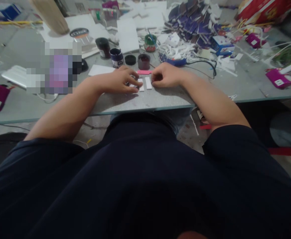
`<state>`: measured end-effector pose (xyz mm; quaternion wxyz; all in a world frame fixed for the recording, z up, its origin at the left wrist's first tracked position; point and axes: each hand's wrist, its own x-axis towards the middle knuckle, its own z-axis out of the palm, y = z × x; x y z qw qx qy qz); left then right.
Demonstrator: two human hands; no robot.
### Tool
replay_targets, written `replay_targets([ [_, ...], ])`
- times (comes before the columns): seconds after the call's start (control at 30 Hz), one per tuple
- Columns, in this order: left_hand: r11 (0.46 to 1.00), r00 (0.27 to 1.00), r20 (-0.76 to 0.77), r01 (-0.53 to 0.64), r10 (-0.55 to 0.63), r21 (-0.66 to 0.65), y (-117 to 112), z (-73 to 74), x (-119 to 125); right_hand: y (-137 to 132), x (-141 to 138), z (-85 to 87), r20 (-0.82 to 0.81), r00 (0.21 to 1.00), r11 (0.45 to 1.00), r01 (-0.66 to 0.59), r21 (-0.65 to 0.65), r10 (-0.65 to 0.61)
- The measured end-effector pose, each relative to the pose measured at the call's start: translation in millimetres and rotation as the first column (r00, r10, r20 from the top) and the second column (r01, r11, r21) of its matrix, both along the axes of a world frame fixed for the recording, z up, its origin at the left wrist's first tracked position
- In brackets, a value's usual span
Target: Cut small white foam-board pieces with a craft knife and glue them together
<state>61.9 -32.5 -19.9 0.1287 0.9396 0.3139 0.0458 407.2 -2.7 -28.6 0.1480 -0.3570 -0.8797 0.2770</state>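
My left hand (122,81) reaches over the table with its fingers spread, the fingertips resting on or beside a small white strip (142,88). A second white strip (148,83) lies flat between my two hands. My right hand (167,74) is curled, thumb and fingers drawn together just right of that strip. Whatever those fingers hold, if anything, is hidden. A flat pink piece (144,72) lies just beyond the strips, its right end by my right knuckles.
Behind my hands stand an open jar of dark paint (144,61), a blue-labelled jar (117,58) and a green jar (150,43). A blue-handled tool (174,62) with a cable lies to the right. Purple pieces (192,21) are heaped farther back. The table edge (145,110) runs close to me.
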Motion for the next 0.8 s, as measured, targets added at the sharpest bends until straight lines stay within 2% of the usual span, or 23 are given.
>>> replay_targets([
  [0.23, 0.998, 0.996, 0.061, 0.063, -0.062, -0.011, 9, -6.4, -7, 6, 1, -7.5, -0.054, 0.994, 0.994, -0.088, 0.070, 0.092],
  [0.43, 1.000, 0.999, 0.033, 0.030, -0.029, -0.010, 6, -4.9, -8, 10, 3, -12.5, -0.072, 0.995, 0.993, -0.061, 0.105, 0.069],
  [0.57, 0.999, 0.998, 0.044, 0.037, -0.036, -0.014, 3, -2.9, -7, 10, 4, -10.4, -0.024, 0.995, 0.992, -0.092, 0.083, 0.094],
  [0.8, 1.000, 1.000, -0.004, 0.007, -0.007, 0.021, -7, 3.6, -2, 1, -1, -1.6, -0.059, 0.998, 1.000, -0.024, 0.015, 0.025],
])
